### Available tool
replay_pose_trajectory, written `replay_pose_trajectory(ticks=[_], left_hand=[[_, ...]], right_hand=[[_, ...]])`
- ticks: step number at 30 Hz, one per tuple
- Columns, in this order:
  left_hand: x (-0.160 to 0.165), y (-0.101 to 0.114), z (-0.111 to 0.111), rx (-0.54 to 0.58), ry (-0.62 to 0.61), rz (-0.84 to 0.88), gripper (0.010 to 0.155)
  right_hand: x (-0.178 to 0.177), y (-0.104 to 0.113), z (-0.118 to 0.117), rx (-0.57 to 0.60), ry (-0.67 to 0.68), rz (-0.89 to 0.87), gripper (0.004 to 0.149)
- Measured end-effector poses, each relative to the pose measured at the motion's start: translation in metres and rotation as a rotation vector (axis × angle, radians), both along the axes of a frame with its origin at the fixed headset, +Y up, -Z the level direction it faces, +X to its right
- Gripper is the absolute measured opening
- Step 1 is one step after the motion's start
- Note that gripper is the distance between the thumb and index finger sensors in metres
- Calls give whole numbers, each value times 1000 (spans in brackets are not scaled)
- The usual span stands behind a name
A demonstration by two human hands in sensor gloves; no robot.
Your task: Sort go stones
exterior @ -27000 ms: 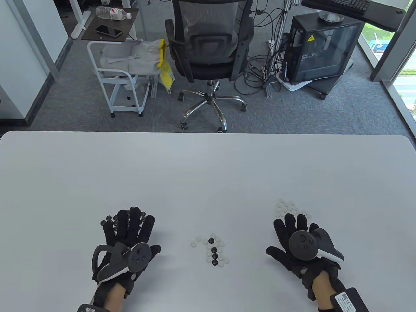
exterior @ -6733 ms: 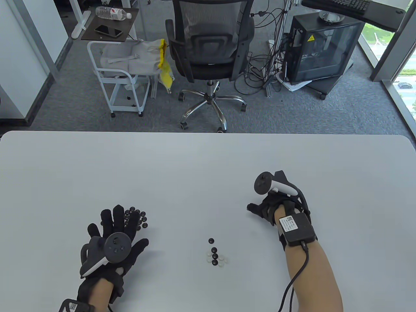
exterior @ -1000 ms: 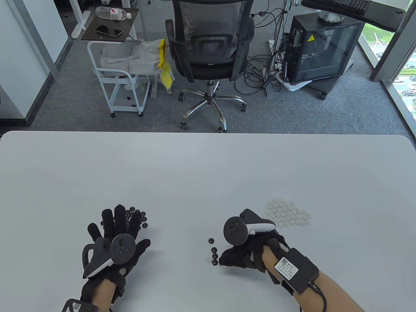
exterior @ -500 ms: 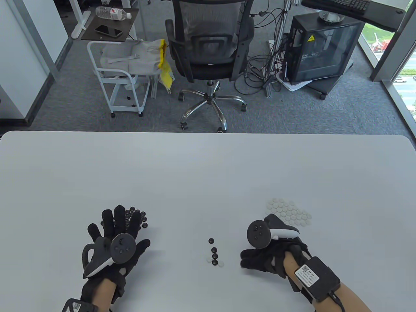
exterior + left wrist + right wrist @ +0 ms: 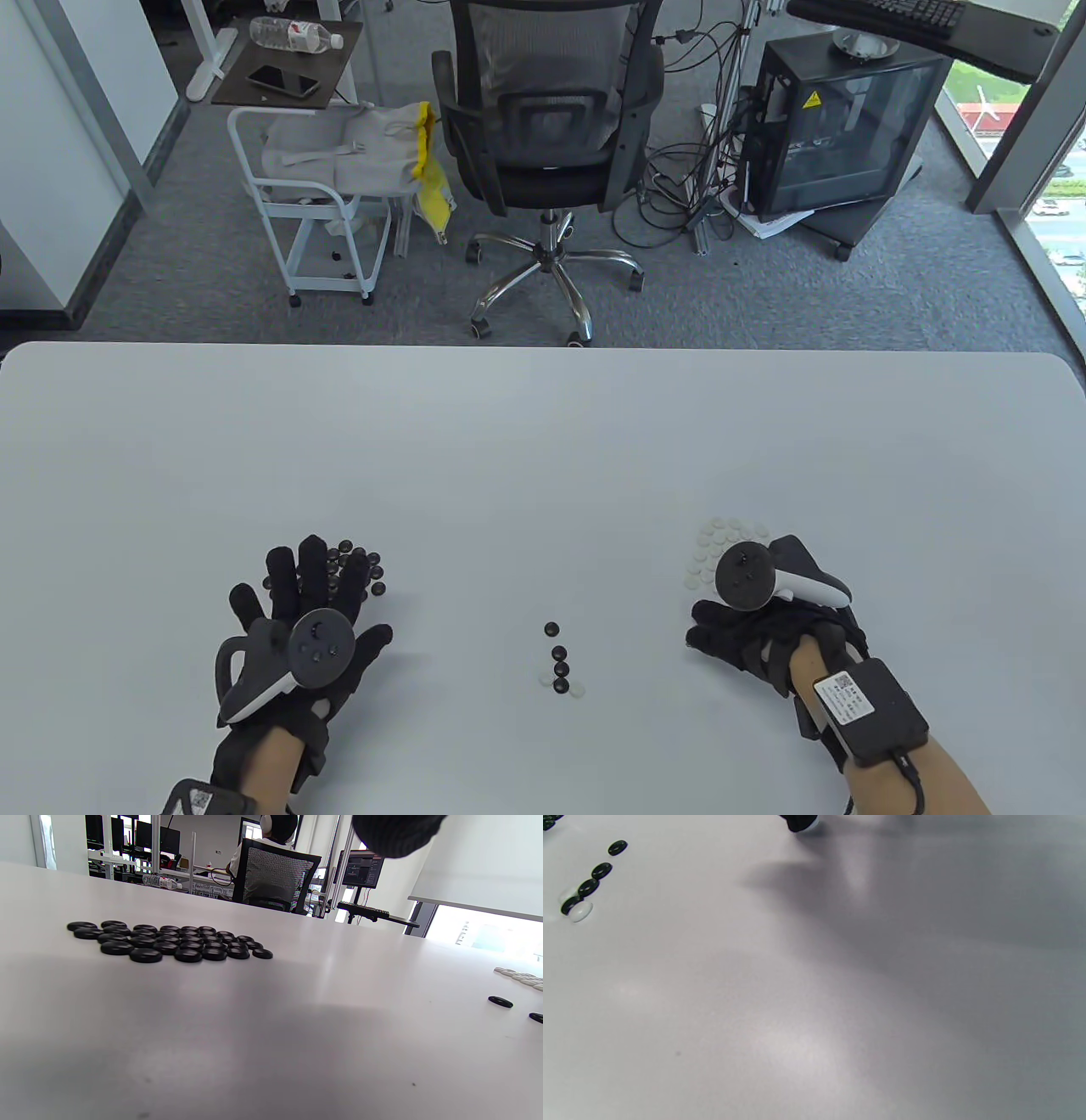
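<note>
Table (image 5: 543, 441): white, holding three groups of Go stones.

Black pile (image 5: 356, 567): near left, flat in one layer, close-packed; clearest in the left wrist view (image 5: 169, 940). Sorted.

White pile (image 5: 721, 543): near right, partly covered by the right hand and its tracker. Sorted, as far as it shows.

Unsorted remainder (image 5: 560, 666): near centre, between the hands. Four black stones in a short line running near to far, the far one (image 5: 551, 629) set a little apart; two white stones (image 5: 577, 690) beside the near end. The right wrist view shows the same row (image 5: 589, 882).

Left hand (image 5: 297, 611): flat on the table, fingers spread, fingertips over the near edge of the black pile. Holds nothing.

Right hand (image 5: 755, 637): beside the white pile, fingers curled downward. In the right wrist view a fingertip (image 5: 797, 821) has something pale against it, probably a white stone; whether it is pinched cannot be told.

Progress, by judgement: most stones sorted. Six remain in the centre, four for the left pile, two for the right.
</note>
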State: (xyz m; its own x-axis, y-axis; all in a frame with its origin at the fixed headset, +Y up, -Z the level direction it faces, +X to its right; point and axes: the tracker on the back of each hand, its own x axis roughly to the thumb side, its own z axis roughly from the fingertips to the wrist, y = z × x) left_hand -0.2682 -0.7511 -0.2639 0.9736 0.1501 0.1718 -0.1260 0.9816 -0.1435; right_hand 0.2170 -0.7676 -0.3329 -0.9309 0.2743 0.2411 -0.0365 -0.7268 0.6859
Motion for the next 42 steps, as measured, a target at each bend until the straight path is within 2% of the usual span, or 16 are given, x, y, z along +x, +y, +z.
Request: replay_pose_trajectory(ticks=[9, 14, 17, 21, 33, 38, 42], left_hand=[[-1, 0, 0, 0, 8, 5, 80], [-2, 0, -1, 0, 8, 13, 80], [-2, 0, -1, 0, 7, 13, 80], [-2, 0, -1, -2, 5, 9, 80], [-2, 0, 0, 3, 1, 12, 80], [-2, 0, 0, 5, 1, 15, 80], [-2, 0, 0, 6, 0, 15, 80]], right_hand=[[0, 2, -20, 3, -65, -4, 70], [-9, 17, -22, 27, -56, -59, 72], [-24, 27, -17, 32, -10, -112, 72], [-55, 32, -3, -9, 125, -97, 72], [-133, 17, 42, -99, 414, -32, 68], [-144, 9, 48, -111, 447, -48, 69], [-139, 2, 49, -138, 431, -34, 68]])
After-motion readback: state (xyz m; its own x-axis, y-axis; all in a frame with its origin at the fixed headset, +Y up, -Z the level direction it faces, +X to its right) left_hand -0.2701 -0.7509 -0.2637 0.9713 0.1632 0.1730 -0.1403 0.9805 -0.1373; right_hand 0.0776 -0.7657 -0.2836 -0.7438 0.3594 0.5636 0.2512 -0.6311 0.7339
